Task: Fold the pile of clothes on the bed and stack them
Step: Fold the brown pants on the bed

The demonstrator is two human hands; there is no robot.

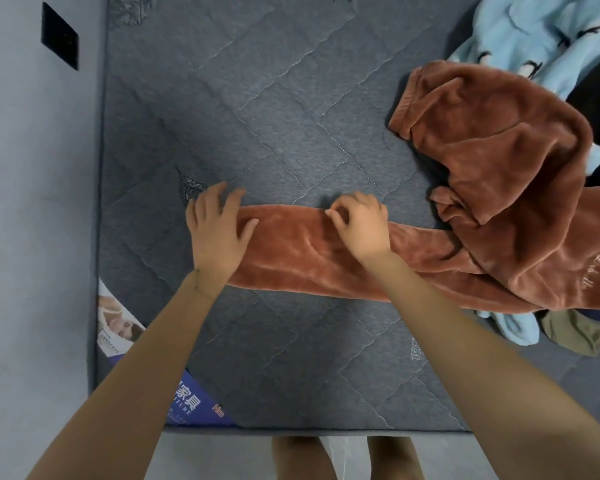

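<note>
A rust-brown velvet garment [482, 202] lies across the grey quilted mattress [257, 98]. One long part of it stretches left toward the bed's middle, and the rest is bunched at the right. My left hand [219, 226] presses flat, fingers spread, on the left end of that long part. My right hand [361, 223] has curled fingers that pinch the far edge of the same strip near its middle. A light blue fleece garment [541, 39] with small dark bird prints lies behind the brown one at the top right.
A wall [32, 202] with a black switch plate [59, 36] runs along the bed's left side. A printed label [187, 403] covers the mattress's near-left corner. An olive cloth [575, 334] and a light blue piece [516, 327] stick out under the brown garment. My legs stand at the near edge.
</note>
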